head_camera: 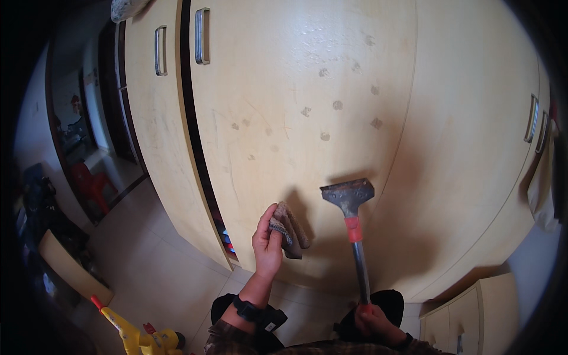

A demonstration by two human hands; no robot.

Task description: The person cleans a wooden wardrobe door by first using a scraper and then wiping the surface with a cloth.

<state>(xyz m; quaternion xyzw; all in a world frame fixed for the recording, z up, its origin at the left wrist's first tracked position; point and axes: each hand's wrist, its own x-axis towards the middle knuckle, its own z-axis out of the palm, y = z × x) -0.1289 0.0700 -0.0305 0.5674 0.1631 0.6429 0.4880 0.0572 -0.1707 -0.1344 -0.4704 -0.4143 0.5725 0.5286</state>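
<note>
My left hand [268,250] pinches a folded brown-grey cloth [290,230] in front of the lower part of a pale wood-grain wardrobe door [266,186]. In my right hand [376,325], low in the picture, is the red grip of a long-handled scraper [358,266]; its wide, worn metal head [348,193] points up towards the door and casts a shadow on it. Whether the blade touches the surface I cannot tell. Several grey round marks [337,105] and faint scratches show on the door, with a rough, shiny patch higher up.
A dark gap separates the marked door from a left wardrobe door [155,133]. At lower left lies a yellow toy [153,339]; a red plastic chair [91,186] stands by the doorway. A low pale cabinet [477,310] is at lower right, below a hanging pale bag [542,186].
</note>
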